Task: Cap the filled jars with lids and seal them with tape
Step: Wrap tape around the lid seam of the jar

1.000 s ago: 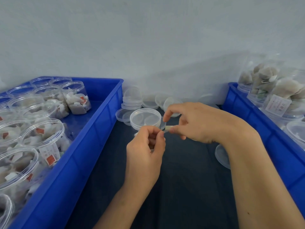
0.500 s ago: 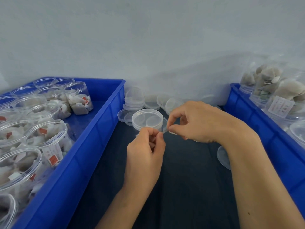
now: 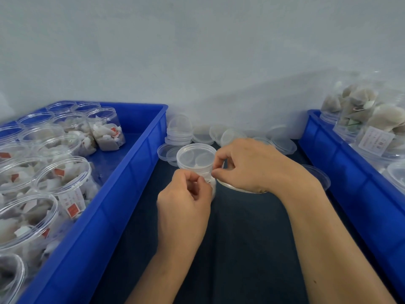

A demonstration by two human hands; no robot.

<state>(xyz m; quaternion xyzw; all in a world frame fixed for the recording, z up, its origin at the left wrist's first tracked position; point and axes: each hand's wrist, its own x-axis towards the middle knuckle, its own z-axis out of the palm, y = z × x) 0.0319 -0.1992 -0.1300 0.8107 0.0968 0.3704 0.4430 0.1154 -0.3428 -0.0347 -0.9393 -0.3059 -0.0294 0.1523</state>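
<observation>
On my left sits a blue crate (image 3: 122,194) packed with open filled jars (image 3: 63,178) of tea bags, no lids on them. At centre, on the dark tabletop (image 3: 241,249), stands the capped jar (image 3: 196,160) — its clear lid on. The left hand (image 3: 184,207) is curled against the jar's near side, thumb and fingertips pinched together; I cannot tell whether tape is between them. The right hand (image 3: 247,165) pinches at the jar's right edge just under the lid. Loose spare lids (image 3: 178,132) lie behind — more to the right. Far right, a second blue crate (image 3: 341,172) holds sealed jars (image 3: 372,128).
</observation>
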